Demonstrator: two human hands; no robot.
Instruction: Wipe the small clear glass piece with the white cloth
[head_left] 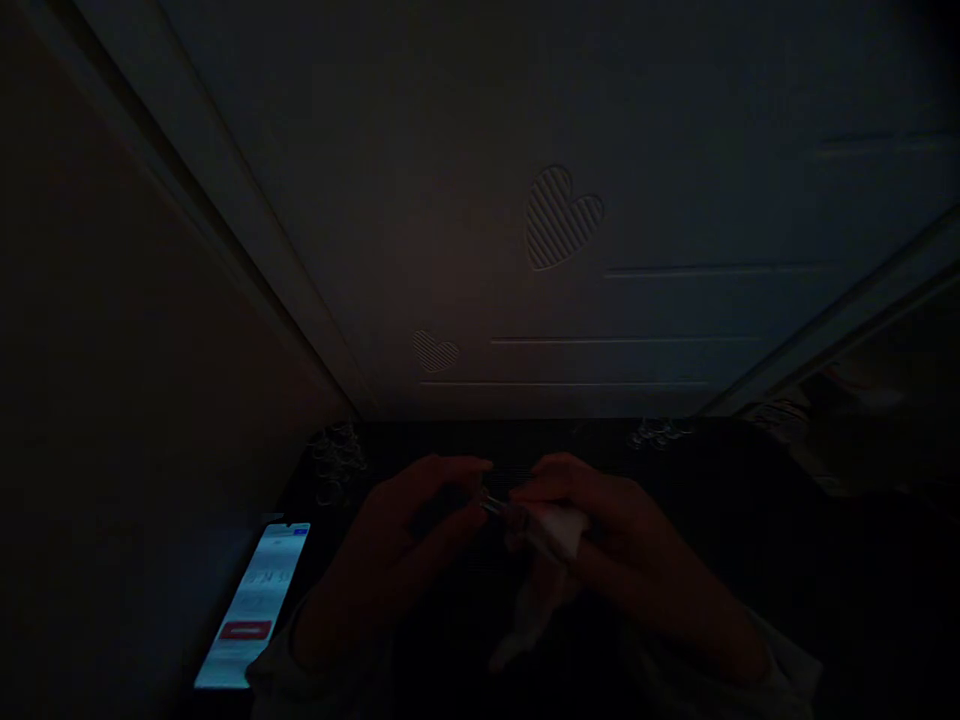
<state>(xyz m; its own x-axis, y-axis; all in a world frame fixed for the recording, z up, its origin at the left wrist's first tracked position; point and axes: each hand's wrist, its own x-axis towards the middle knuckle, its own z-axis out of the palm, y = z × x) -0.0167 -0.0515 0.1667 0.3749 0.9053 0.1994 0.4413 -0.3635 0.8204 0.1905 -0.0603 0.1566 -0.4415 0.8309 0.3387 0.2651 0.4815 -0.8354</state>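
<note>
In dim light, my left hand (420,535) is closed in a pinch on one end of a small shiny piece (492,504), which looks like a ring. Its full shape is hard to make out. My right hand (615,515) is closed around a thin white cloth (559,525), whose loose end hangs below the fingers. The cloth meets the other end of the shiny piece between both hands. Beyond my left hand lies a heap of small shiny rings (337,460). A smaller group of similar rings (660,432) sits beyond my right hand.
A lit phone (255,605) lies at the left, beside my left forearm. The dark work surface (480,440) ends against a pale panel (450,200) with embossed hearts and lines. A wall (150,400) borders the left side. Dim, unclear objects (840,410) are at the right.
</note>
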